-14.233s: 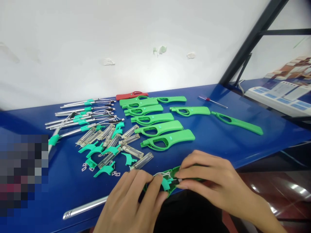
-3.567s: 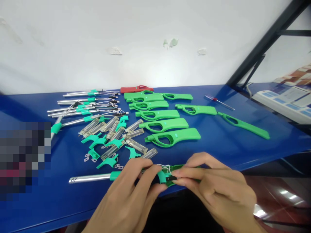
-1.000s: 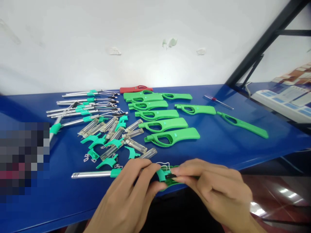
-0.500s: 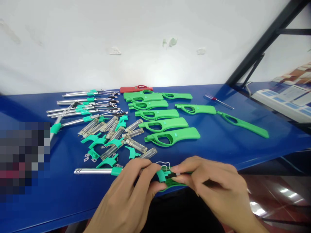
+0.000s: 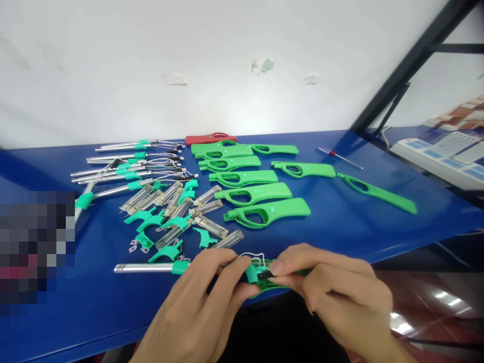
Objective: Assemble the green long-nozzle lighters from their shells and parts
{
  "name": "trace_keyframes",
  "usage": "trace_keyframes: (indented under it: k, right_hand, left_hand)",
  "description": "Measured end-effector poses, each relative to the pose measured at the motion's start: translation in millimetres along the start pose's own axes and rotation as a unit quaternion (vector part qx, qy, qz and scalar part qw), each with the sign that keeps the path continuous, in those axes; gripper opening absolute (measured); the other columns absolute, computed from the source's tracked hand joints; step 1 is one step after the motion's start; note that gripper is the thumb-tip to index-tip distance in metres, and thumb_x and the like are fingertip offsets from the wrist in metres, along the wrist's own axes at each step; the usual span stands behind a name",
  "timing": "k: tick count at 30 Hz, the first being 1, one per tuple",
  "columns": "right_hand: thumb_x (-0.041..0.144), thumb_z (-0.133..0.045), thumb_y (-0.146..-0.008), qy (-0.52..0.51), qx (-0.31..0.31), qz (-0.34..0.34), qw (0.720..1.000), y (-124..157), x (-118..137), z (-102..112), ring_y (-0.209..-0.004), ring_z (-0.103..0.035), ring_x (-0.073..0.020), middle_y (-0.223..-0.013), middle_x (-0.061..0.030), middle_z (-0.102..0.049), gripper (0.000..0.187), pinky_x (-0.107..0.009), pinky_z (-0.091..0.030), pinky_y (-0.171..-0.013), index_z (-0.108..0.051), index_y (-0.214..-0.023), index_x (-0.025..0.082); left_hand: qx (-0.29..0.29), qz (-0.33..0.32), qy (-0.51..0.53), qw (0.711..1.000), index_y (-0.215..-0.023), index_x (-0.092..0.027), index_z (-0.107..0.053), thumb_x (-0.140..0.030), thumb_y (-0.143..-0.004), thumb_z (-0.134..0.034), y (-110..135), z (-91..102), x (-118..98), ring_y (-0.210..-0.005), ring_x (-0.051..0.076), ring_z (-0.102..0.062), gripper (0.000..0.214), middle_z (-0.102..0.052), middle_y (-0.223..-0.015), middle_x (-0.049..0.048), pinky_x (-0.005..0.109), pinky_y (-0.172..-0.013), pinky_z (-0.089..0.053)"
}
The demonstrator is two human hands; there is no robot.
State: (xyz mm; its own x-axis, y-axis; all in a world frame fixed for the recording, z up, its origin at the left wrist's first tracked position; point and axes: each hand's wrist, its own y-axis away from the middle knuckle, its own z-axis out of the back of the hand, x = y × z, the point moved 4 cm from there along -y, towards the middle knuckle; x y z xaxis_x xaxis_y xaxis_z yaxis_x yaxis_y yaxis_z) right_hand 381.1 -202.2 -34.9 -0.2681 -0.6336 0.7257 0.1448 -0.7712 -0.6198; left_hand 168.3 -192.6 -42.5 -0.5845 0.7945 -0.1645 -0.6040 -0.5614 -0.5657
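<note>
Near the table's front edge, my left hand is closed, pinching a teal trigger. My right hand has its thumb and forefinger closed on a small black igniter, whose left end meets the trigger. White wires loop up behind these parts. Beneath both hands lies a green lighter handle shell, mostly covered by the fingers. A silver lighter tube with a teal collar sticks out to the left of my left hand; its inner end is hidden.
Several green handle shells lie beyond my hands, with a red handle at the back. Clear fuel tanks, teal triggers and wired metal tubes are to the left. A screwdriver lies back right on the blue table.
My right hand has shifted slightly to the right, and its fingertips sit a little differently on the igniter. My left hand keeps its pinch on the trigger. The view has moved slightly.
</note>
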Motion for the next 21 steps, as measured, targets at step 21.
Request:
trace_keyframes:
  k: [21]
  right_hand:
    - [-0.016,-0.06,-0.089,0.014,0.025,0.043,0.999,5.1,-0.6,1.2,-0.097,-0.083,-0.0222,-0.108,-0.0041,-0.084,0.039,-0.037,-0.072,-0.087,-0.06,-0.075,0.02]
  left_hand:
    - [-0.009,0.037,0.067,0.997,-0.134,-0.012,-0.067,-0.013,-0.111,-0.064,-5.5,0.5,-0.6,-0.112,0.019,-0.068,0.024,-0.066,-0.119,0.0093,0.03,-0.093,-0.059]
